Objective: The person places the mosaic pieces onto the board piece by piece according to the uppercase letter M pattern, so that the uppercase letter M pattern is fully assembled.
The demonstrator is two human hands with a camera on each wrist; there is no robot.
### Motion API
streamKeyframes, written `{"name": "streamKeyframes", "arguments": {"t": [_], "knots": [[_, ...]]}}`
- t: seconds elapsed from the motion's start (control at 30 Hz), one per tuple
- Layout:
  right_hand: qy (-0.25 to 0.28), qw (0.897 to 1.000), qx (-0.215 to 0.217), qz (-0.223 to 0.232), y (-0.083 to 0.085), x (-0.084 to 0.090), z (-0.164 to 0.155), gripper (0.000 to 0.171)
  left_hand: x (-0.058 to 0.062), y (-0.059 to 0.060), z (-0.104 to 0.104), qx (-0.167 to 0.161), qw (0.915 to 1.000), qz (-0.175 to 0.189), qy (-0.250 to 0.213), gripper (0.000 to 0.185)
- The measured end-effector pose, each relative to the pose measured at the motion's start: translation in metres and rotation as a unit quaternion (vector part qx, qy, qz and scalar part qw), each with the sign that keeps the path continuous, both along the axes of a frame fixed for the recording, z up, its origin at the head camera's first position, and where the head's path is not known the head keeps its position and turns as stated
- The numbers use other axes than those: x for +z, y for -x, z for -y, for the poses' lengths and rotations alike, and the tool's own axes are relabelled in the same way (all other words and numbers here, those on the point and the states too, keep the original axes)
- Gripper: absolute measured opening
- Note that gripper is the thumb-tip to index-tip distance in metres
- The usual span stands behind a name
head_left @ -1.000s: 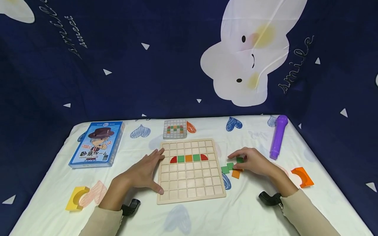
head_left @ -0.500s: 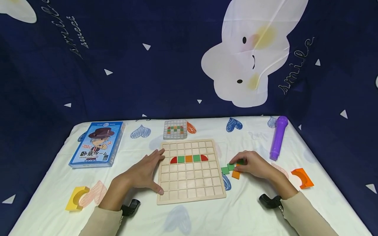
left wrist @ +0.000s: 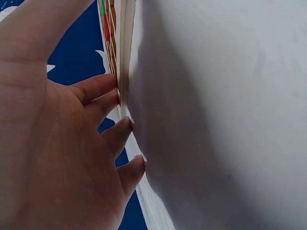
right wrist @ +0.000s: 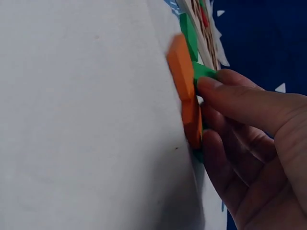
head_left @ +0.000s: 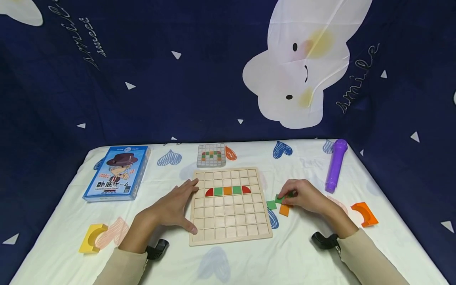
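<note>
My left hand [head_left: 174,208] is spread at the left edge of a wooden grid board [head_left: 231,241], with thumb and fingertips resting on its rim. In the left wrist view, the fingers [left wrist: 98,88] reach to the board's side. One row of the board holds an orange square between two green squares, with red quarter-round pieces [head_left: 209,192] at both ends. Right of the board, my right hand [head_left: 303,196] pinches a green square tile [right wrist: 203,72] between thumb and index finger. Orange tiles [right wrist: 180,67] and another green tile [head_left: 271,205] lie around these fingertips; the hand partly hides the pile.
A small pattern card [head_left: 211,155] lies behind the board. At the back left is a blue game box [head_left: 117,174], with a yellow arch block [head_left: 92,239] in front. On the right are a purple microphone-shaped toy [head_left: 336,166] and an orange arch block [head_left: 365,214].
My right thumb and index finger have come together on a green tile, which has shifted slightly to the right. My left hand and the board have stayed put.
</note>
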State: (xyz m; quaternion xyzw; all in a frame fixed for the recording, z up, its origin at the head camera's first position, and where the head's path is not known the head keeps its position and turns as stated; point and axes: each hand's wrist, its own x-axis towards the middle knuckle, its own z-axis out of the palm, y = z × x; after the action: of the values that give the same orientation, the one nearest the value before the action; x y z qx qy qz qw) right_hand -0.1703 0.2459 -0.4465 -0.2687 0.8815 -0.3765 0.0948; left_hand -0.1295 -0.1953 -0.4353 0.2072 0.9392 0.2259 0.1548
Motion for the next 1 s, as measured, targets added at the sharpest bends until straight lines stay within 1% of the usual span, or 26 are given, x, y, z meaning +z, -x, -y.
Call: {"name": "streamKeyframes", "arguments": {"t": [0.13,0.27,0.43,0.6,0.7,1.0], "knots": [[-0.006,1.000,-0.006,0.015,0.001,0.003,0.002,0.011,0.000,0.000,0.000,-0.001,1.0000,-0.002,0.001,0.131],[-0.020,0.999,-0.020,0.025,0.003,0.009,0.006,0.014,0.001,0.000,0.000,-0.001,1.0000,-0.003,0.001,0.132],[-0.010,0.999,-0.036,0.038,0.005,0.014,0.014,0.016,0.001,0.000,0.000,-0.004,1.0000,-0.004,0.000,0.133],[0.007,0.999,-0.026,0.037,0.007,0.015,0.025,0.016,0.001,-0.001,0.001,-0.005,1.0000,-0.005,-0.001,0.132],[0.017,0.998,-0.022,0.050,0.007,0.015,0.033,0.019,0.001,-0.001,0.001,-0.007,1.0000,-0.007,-0.002,0.131],[0.029,0.997,0.024,0.064,0.006,0.012,0.062,0.027,0.000,0.000,0.000,-0.005,1.0000,-0.003,0.001,0.131]]}}
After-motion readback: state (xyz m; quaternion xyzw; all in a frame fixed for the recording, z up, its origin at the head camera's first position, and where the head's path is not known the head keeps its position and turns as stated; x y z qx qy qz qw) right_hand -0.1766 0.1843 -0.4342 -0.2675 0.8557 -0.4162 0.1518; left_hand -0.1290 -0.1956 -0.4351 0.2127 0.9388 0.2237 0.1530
